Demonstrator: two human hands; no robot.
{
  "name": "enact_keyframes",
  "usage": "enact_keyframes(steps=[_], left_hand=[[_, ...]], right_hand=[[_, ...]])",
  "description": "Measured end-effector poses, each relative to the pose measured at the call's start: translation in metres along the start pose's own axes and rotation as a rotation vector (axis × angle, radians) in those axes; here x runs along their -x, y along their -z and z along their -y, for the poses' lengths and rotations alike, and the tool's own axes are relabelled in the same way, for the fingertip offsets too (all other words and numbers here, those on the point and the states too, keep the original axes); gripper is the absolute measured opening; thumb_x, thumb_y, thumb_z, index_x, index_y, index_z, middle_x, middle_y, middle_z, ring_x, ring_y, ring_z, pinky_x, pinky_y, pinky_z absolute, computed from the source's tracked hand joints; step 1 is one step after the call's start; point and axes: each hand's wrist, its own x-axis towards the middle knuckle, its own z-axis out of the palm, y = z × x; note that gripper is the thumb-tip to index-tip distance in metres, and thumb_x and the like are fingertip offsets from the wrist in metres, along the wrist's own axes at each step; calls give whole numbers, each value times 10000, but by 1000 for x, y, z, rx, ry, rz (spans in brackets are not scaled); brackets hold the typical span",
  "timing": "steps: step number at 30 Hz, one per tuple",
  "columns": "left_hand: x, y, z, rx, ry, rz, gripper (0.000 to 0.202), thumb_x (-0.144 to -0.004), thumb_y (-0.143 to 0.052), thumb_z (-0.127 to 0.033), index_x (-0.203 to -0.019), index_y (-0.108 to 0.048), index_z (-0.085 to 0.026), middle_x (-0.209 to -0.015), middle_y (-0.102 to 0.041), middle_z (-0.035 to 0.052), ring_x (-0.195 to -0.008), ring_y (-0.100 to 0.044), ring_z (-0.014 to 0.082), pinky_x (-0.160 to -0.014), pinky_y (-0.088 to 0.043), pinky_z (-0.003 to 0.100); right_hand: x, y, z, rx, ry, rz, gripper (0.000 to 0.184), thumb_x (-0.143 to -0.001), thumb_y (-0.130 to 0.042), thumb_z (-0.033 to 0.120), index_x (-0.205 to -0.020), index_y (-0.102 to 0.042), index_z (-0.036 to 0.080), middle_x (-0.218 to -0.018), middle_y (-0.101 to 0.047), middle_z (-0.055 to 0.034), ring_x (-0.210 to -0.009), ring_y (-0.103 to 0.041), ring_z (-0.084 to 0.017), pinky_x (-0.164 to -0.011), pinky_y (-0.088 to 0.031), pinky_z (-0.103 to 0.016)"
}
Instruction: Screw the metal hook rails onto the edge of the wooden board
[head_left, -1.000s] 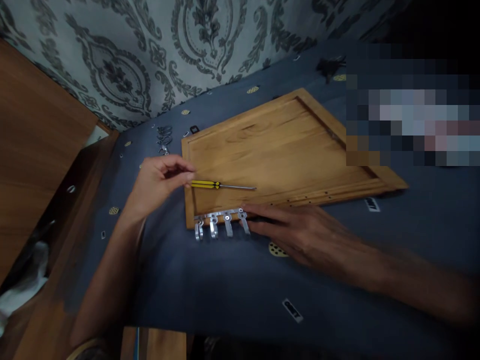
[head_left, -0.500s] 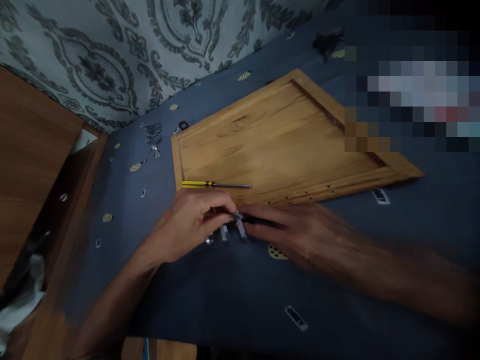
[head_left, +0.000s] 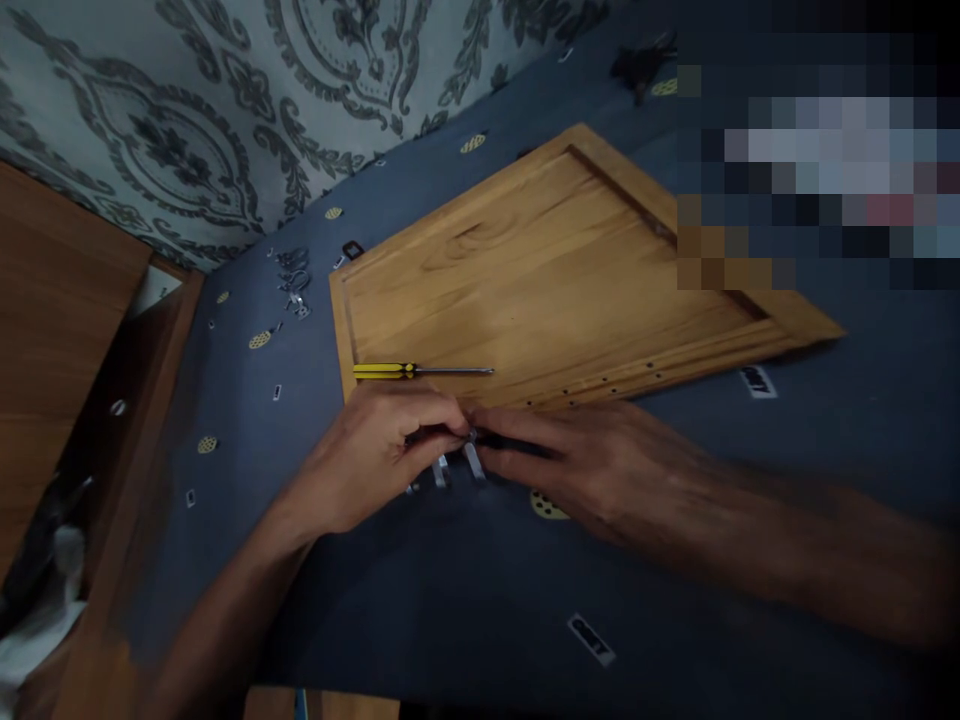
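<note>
Beneath everything, our blue cloth (head_left: pixel 465 600) carries a wooden panel (head_left: pixel 540 270). At its near edge, our right hand (head_left: pixel 607 455) keeps two fingers parted; our left hand (head_left: pixel 382 440) pinches together. We can't tell whether either grips. A screwdriver (head_left: pixel 384 371) lies near left; metal hooks (head_left: pixel 474 462) jut by our fingertips.

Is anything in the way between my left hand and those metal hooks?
Nothing visible: your left hand is right at the metal hooks, your right hand beside it. The screwdriver lies on the wooden panel, not in between.
</note>
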Motion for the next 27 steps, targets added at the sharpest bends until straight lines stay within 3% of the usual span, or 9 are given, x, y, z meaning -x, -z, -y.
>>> enact_keyframes(steps=[6,11,17,27], left_hand=[[-1,-4,1,-22,-18,9,161,-941,-635,-74,-827,-682,-177,-792,-710,-14,-746,-679,118,-693,-473,203],[-3,-4,0,-64,-33,19,193,-941,-627,-71,-779,-655,-172,-735,-656,-22,-695,-628,107,-649,-432,196],[-4,-5,1,-89,-52,20,237,-945,-615,-65,-728,-619,-161,-705,-603,-23,-675,-590,100,-635,-408,192],[-2,1,-3,-72,-18,46,180,-989,-586,-121,-862,-698,-182,-815,-716,-2,-763,-684,122,-695,-475,203]], right_hand=[[5,-6,-1,-22,6,-80,538,-731,-492,-38,-1165,-690,212,-1318,-715,-90,-804,-739,-223,-604,-558,-339],[8,-11,-3,-11,25,-95,455,-797,-499,-17,-1160,-663,202,-1302,-714,-99,-758,-722,-210,-563,-512,-339],[8,-11,-3,2,17,-89,503,-758,-509,-13,-1175,-672,214,-1289,-718,-78,-707,-689,-190,-546,-483,-333],[8,-9,-3,3,19,-57,463,-772,-501,-8,-1145,-681,199,-1276,-723,-89,-722,-706,-205,-534,-478,-344]])
